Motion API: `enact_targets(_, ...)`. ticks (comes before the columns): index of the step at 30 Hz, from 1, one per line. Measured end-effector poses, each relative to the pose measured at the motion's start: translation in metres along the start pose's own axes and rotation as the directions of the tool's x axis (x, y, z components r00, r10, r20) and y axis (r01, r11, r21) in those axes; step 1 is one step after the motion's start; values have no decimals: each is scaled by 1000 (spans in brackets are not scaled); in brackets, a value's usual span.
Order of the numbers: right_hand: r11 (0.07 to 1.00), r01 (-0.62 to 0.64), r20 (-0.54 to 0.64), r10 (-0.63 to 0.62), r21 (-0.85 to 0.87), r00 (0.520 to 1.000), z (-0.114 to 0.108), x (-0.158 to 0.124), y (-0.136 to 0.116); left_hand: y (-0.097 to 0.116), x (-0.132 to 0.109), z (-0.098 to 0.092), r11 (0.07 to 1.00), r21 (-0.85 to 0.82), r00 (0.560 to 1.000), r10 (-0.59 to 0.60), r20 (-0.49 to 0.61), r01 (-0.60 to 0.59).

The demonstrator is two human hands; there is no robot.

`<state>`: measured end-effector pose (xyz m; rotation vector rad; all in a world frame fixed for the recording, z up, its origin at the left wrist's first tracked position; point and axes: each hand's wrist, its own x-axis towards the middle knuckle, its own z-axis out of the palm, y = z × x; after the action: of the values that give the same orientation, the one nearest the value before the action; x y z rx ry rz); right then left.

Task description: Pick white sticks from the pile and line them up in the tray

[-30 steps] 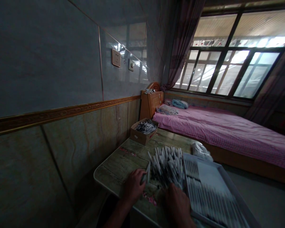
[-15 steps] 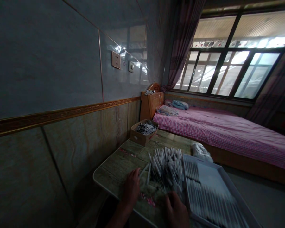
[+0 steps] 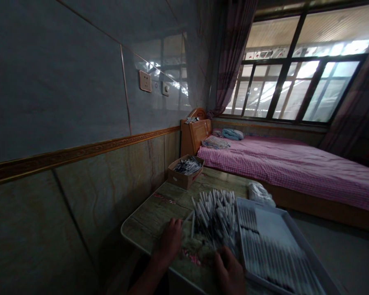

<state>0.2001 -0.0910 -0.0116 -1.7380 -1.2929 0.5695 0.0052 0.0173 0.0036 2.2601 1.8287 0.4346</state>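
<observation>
A loose heap of white pen-like sticks (image 3: 215, 213) lies on a small worn table (image 3: 153, 213). My left hand (image 3: 169, 241) rests on the tabletop at the heap's left edge, fingers curled, next to a single stick; whether it grips one is too dark to tell. My right hand (image 3: 229, 268) sits at the heap's near right corner, fingers bent down among the sticks, against the grey tray (image 3: 298, 241). In the tray, several sticks lie in neat rows.
A cardboard box (image 3: 184, 170) full of sticks stands at the table's far left corner. A crumpled white bag (image 3: 260, 192) lies behind the tray. A tiled wall runs along the left; a bed with a pink checked cover (image 3: 289, 168) lies beyond, under a window.
The left hand has let go of the sticks it pinched and slid slightly left onto the table. The right hand has drawn back a little toward me. The view tilted slightly.
</observation>
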Motion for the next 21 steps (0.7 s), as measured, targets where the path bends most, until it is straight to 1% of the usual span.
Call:
enact_targets(4,995,24,24,-27,92,999,0,0,4,-9,-3,4,994,-107,997,15,-78,-23)
enact_targets(9,962,57,106,-88,267,990,-3,0,2,-24,-1,7,990,-113,990,69,-125,-83)
enact_targets(12,961,56,163,-103,272,981,-4,-1,-2,-30,-1,2,988,-96,984,107,-141,-121)
enact_targets(15,966,51,211,-107,254,972,-4,-3,-6,-30,-4,-2,985,-75,978,140,-154,-152)
enact_targets(19,958,39,301,-128,285,945,-4,-4,-7,-30,-6,1,983,-85,975,146,-167,-162)
enact_targets(21,964,52,314,-136,262,940,-3,-4,-7,-32,-5,4,979,-99,972,157,-173,-176)
